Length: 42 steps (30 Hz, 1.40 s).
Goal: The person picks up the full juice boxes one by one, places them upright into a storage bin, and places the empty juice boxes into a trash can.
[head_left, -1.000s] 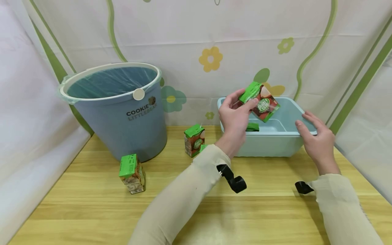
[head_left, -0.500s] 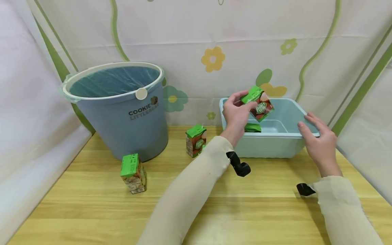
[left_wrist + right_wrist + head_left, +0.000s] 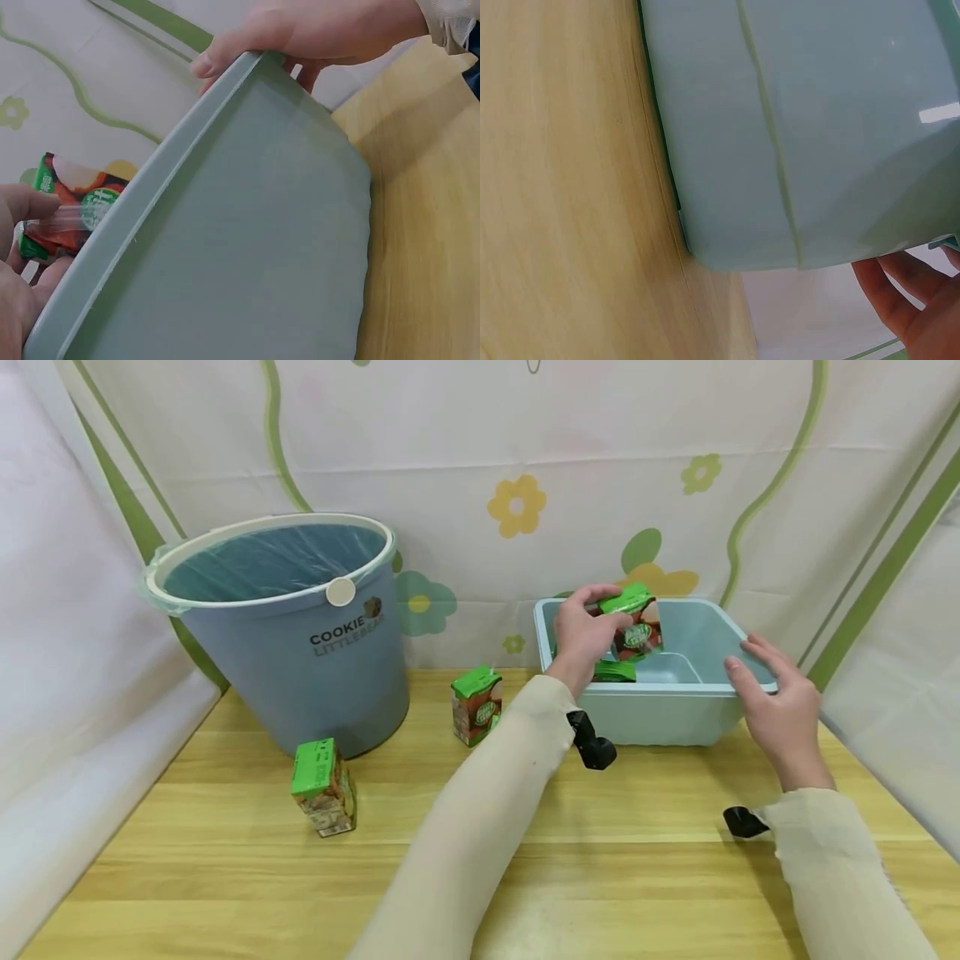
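My left hand pinches a green-topped juice box, upright, low over the left part of a pale blue-green plastic basin. In the left wrist view a straw in its clear wrapper shows across the box's printed side. A second juice box lies inside the basin below, mostly hidden by the near wall. My right hand grips the basin's front right corner; the right wrist view shows its fingers against the outer wall.
Left of the basin a juice box stands on the wooden table, a bit of green showing beside it, partly behind my sleeve. Another juice box stands before a tall blue lined bin. A flower-patterned curtain hangs behind.
My left hand has lowered the juice box further into the basin and turned it from tilted to nearly upright. The right hand stays on the basin's corner.
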Each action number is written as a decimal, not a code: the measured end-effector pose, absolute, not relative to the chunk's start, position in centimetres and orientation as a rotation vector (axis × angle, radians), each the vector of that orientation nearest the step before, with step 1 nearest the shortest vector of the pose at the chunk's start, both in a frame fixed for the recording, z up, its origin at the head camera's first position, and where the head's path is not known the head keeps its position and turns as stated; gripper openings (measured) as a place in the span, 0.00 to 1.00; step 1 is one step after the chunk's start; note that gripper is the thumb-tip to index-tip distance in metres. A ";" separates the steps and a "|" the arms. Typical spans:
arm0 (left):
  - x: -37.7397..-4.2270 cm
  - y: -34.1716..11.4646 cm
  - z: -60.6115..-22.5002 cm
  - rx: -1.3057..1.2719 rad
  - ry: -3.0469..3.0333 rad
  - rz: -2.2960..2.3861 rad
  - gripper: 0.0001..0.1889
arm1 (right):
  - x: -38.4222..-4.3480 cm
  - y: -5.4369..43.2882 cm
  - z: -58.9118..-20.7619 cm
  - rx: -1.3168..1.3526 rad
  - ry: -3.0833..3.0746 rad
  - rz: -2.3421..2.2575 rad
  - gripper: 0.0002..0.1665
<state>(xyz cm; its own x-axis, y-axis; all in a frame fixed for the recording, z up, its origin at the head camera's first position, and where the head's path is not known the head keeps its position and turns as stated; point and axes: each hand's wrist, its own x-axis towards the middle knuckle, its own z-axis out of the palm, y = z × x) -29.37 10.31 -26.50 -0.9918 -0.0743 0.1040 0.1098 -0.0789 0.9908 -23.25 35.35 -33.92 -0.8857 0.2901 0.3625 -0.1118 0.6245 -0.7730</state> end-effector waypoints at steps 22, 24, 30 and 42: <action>-29.8 10.4 -26.7 -0.082 -2.689 -1.749 0.21 | -23.4 35.3 -33.7 -0.157 -2.367 1.212 0.36; -29.8 10.5 -26.7 -0.165 -2.764 -1.597 0.21 | -23.4 35.3 -33.7 -0.152 -2.371 1.214 0.36; -30.0 10.9 -26.9 -0.282 -2.859 -1.288 0.22 | -23.3 35.3 -33.8 -0.154 -2.384 1.212 0.36; -30.1 10.8 -27.0 -0.274 -2.954 -1.067 0.20 | -23.4 35.1 -33.8 -0.164 -2.373 1.206 0.36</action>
<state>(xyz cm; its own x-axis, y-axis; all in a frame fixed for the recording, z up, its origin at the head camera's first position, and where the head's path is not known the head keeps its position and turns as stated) -30.14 10.79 -27.00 -0.9848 0.1667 0.0481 0.1589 0.7560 0.6350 -23.45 35.12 -33.80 -0.8821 0.3105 0.3542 -0.1031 0.6065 -0.7883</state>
